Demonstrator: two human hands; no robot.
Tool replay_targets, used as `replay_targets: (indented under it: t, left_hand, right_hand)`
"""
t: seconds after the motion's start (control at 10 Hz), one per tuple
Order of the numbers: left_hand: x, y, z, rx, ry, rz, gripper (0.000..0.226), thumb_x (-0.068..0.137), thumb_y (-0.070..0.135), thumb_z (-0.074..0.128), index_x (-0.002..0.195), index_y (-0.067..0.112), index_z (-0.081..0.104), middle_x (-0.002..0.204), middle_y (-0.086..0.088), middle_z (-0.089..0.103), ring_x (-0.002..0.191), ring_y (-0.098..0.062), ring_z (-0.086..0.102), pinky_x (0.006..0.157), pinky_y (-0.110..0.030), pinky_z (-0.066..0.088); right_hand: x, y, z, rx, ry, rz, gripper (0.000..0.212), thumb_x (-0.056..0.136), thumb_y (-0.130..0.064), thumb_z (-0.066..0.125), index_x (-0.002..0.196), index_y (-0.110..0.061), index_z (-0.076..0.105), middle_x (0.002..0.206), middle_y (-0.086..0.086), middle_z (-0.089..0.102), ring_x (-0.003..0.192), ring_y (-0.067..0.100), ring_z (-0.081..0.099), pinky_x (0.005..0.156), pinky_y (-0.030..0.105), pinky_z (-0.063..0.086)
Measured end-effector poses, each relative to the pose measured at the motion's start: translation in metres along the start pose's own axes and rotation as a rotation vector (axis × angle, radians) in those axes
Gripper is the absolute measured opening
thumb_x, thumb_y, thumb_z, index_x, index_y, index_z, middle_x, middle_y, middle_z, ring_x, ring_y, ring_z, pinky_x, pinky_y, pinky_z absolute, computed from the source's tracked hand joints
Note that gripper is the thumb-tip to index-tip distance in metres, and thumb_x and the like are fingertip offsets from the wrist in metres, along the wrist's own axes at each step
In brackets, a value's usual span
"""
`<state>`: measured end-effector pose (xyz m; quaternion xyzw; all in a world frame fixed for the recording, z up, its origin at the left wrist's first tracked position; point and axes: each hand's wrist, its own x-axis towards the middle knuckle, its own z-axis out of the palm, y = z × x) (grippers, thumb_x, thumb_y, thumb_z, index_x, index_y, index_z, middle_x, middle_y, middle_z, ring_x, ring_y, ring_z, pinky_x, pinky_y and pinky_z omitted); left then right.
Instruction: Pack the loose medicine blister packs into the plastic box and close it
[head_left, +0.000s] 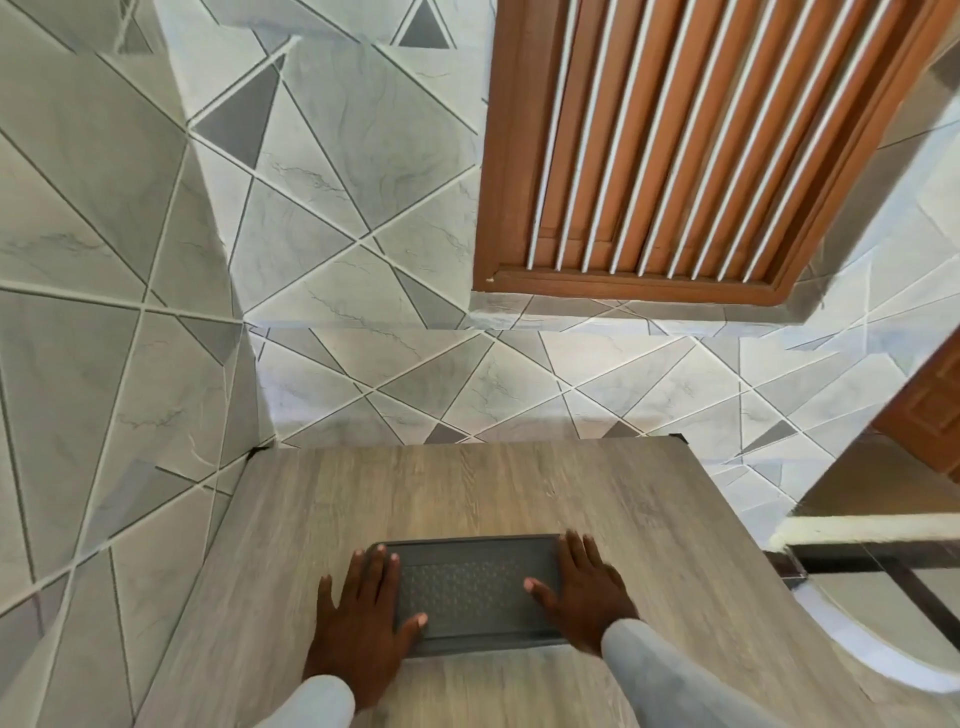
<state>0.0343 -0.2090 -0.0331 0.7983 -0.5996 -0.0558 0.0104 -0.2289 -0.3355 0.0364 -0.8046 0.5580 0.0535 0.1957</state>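
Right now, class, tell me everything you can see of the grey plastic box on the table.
The box is a flat grey rectangle with rounded corners, plastic by its look, lying level on the wooden table near its front edge. Its lid is on, with a raised rim and a faint pattern of small marks in the middle. The left hand and right hand press flat on its two ends, fingers straight.

text: none legible | labels: none | box lid (475, 587): embossed pattern only, no readable marks
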Motion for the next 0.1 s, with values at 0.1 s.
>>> replay_targets:
  t: [0.1]
  left_hand:
    - [-0.0063, 0.0054, -0.0175, -0.009, 0.164, 0.056, 0.073, 0.090, 0.065, 0.014, 0.137, 0.017, 0.043, 0.144, -0.006, 0.048, 0.137, -0.024, 0.028, 0.112, -0.043, -0.004]
  right_hand:
    - [-0.0132, -0.0059, -0.0140, -0.045, 0.080, -0.091, 0.115, 0.062, -0.084, -0.004, 0.153, -0.014, 0.004, 0.163, 0.005, -0.001, 0.150, 0.022, -0.004, 0.121, 0.043, 0.013]
